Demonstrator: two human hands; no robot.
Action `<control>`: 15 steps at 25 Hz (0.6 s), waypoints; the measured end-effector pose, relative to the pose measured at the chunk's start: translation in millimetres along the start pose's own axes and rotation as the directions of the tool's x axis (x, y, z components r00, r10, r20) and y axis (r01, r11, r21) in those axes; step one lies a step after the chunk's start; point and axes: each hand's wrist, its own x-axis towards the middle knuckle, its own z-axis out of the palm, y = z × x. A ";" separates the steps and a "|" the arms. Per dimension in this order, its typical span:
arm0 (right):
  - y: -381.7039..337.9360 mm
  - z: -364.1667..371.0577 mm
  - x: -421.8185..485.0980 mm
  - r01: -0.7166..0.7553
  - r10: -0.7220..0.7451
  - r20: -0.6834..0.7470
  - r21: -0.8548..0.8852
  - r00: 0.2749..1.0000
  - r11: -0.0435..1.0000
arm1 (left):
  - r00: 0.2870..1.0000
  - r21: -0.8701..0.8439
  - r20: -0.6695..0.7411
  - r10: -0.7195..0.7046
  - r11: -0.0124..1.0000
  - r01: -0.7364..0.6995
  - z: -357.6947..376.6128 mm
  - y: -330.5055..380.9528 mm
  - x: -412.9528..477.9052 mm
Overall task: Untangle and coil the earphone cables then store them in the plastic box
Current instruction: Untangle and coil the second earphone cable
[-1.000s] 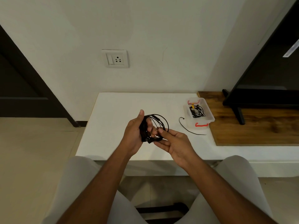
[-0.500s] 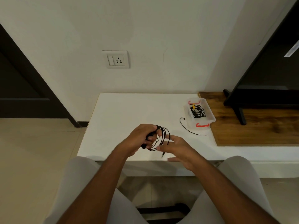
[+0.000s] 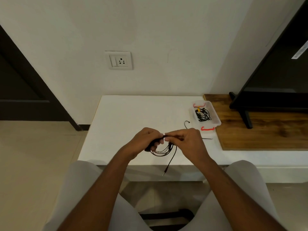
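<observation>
Nearest to the camera are the person's knees in light trousers [image 3: 86,189], and both bare forearms reach forward from there to the near edge of the white table [image 3: 126,117]. The left hand [image 3: 145,140] and the right hand [image 3: 186,142] meet over this edge, fingertips almost touching. Between them hangs the black earphone cable [image 3: 164,151], in several loose loops. The left grip is clenched around one side of the loops, and the right grip pinches the cable at the top, just beside the left fingers. One free end of the cable falls down past the table edge, with the plug [image 3: 165,171] at its tip (it hangs in the air, not touching anything).

Further away, to the right of the hands, a second thin black cable [image 3: 187,125] lies alone on the table; the right hand partly hides it. Just behind it stands the clear plastic box [image 3: 216,120] with red clips, open, with some black earphones [image 3: 204,115] already inside. The box sits close to a wooden board [image 3: 266,135]. On the far wall there is a white socket [image 3: 120,60].
</observation>
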 end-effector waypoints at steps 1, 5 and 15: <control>1.2 -1.4 1.0 -0.037 0.043 -0.054 0.098 0.998 0.994 | 0.999 -0.008 -0.031 0.035 0.999 -0.035 -1.9 -2.4 0.2; 4.0 -4.7 3.0 -0.134 0.249 -0.207 0.450 0.946 0.883 | 0.975 -0.120 -0.166 0.144 0.979 -0.165 -0.7 -10.4 4.7; 10.9 -12.4 5.9 -0.015 0.073 -0.234 0.244 0.970 0.970 | 0.988 -0.162 -0.129 0.082 0.981 -0.103 8.6 -8.6 5.8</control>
